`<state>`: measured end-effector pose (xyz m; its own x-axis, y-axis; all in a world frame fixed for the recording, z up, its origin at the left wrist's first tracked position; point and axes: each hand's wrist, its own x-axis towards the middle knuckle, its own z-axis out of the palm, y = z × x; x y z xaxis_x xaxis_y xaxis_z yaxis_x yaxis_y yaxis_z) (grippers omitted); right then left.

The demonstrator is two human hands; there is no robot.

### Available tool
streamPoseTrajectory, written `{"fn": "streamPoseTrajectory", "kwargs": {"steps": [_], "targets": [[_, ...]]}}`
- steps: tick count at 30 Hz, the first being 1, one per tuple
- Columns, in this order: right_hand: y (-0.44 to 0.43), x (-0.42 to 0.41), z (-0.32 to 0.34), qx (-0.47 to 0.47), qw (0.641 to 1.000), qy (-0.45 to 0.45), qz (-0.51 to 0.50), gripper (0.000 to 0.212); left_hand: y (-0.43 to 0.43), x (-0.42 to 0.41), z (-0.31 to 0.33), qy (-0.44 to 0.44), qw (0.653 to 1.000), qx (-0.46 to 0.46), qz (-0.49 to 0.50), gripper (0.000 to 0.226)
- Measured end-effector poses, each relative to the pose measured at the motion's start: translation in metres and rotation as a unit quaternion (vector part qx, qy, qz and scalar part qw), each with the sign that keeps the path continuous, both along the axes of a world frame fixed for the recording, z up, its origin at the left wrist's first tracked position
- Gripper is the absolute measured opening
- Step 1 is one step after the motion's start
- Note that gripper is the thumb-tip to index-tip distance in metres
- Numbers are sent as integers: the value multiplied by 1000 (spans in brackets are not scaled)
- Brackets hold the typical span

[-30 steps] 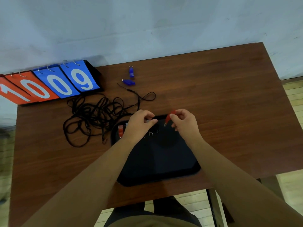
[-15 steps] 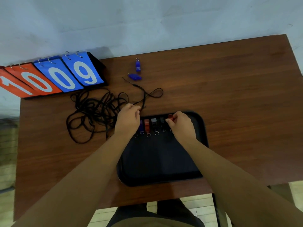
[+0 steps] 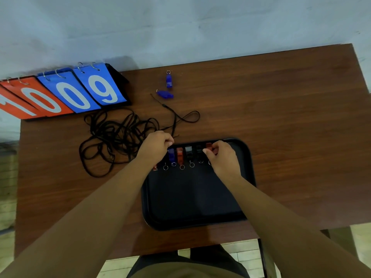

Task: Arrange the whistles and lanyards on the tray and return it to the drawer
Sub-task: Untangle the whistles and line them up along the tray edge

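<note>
A black tray lies on the brown table in front of me. Along its far edge several whistles stand in a row: a blue one, an orange one, a grey one and a black one, each with a key ring. My right hand pinches a red whistle at the row's right end. My left hand rests curled at the tray's far left corner; what it holds is hidden. Two blue whistles lie farther back. A tangle of black lanyards lies left of the tray.
A flip scoreboard with orange and blue number cards stands at the table's back left against the wall. The table's right edge drops to a tiled floor. Bare wood lies right of the tray.
My right hand has brought the red whistle down from above the tray to the right end of the row. My left hand has shifted left, uncovering the row of whistles.
</note>
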<state>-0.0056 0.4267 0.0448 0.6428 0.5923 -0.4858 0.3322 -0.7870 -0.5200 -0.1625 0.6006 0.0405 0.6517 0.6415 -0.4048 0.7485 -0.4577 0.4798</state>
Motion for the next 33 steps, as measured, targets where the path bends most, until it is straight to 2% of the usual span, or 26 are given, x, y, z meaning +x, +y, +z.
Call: {"fn": "streamPoseTrajectory", "kwargs": {"steps": [4, 8, 14, 18, 22, 26, 30, 33], "targets": [[1, 1, 14, 36, 999, 5, -36, 46, 4, 0, 8, -21, 1000, 8, -16, 16], [28, 15, 36, 79, 997, -10, -22, 37, 20, 5, 24, -83, 995, 53, -1, 16], [99, 31, 49, 101, 994, -23, 28, 34, 73, 28, 31, -71, 994, 82, 8, 22], [144, 36, 43, 94, 993, -25, 73, 36, 109, 51, 22, -74, 991, 107, 9, 33], [188, 43, 32, 94, 988, -52, 111, 35, 129, 69, 9, -52, 994, 90, -26, 46], [221, 48, 23, 100, 974, -80, 189, 48, 132, 60, -5, -40, 992, 101, -63, 50], [239, 50, 11, 42, 943, -107, 313, 71, 128, 45, -13, -61, 985, 147, -63, 35], [240, 51, 5, 21, 910, -150, 386, 71, 124, 36, -13, -82, 988, 128, -35, 30]]}}
